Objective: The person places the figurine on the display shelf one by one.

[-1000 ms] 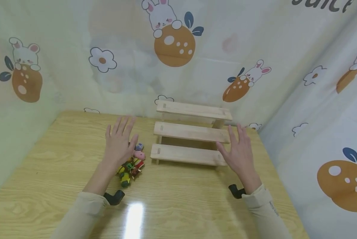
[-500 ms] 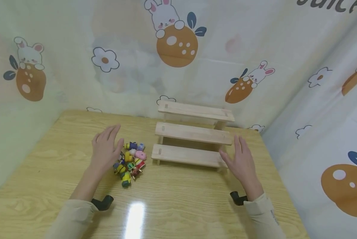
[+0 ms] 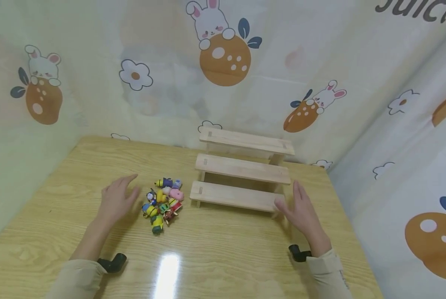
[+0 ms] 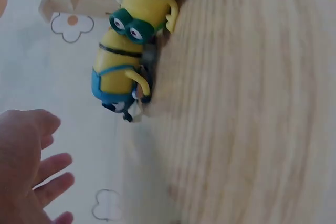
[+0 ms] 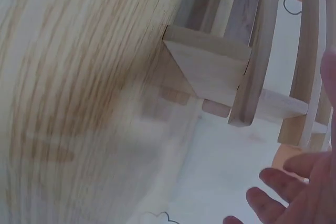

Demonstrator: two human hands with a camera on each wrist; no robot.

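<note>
My left hand hovers just left of a pile of small toy figures, its fingers loosely extended and holding nothing. Close up in the left wrist view are a yellow figure in blue overalls and another with green goggles and a green top. A three-tier wooden display shelf stands to the right of the pile, its steps rising toward the back. My right hand is by the shelf's lower right end, fingers relaxed around nothing. In the right wrist view the fingers appear beside the shelf's end.
The wood-grain table carries a bright light reflection near its front. A curtain printed with rabbits and oranges hangs behind the table and along both sides. Black wrist mounts stick out inward from both wrists.
My left hand has moved left and toward me, uncovering the toy pile. My right hand has drawn slightly nearer to me. The shelf and figures keep their places.
</note>
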